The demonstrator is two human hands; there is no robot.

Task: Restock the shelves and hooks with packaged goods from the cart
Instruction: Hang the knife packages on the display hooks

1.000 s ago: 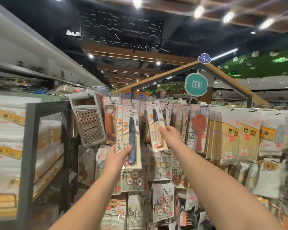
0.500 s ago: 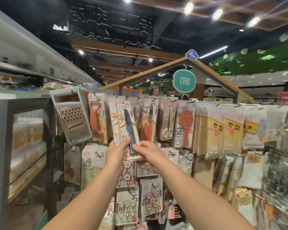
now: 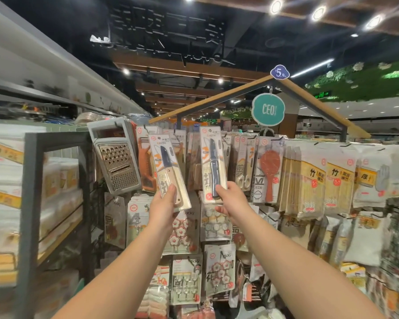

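Two carded knives are held up before the hook rack (image 3: pixel 240 139).
The beige-handled knife pack (image 3: pixel 169 173), tilted blade-up and leftward, is gripped by the left hand (image 3: pixel 164 207); the dark-handled knife pack (image 3: pixel 212 164), nearly upright, is pinched low by the right hand (image 3: pixel 230 200).

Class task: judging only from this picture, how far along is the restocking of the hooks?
Done: hooks already carry the grater and rice paddle. In hand: left hand holds a beige-handled knife pack, right hand a blue-handled knife pack. Left: hanging both; cart unseen.
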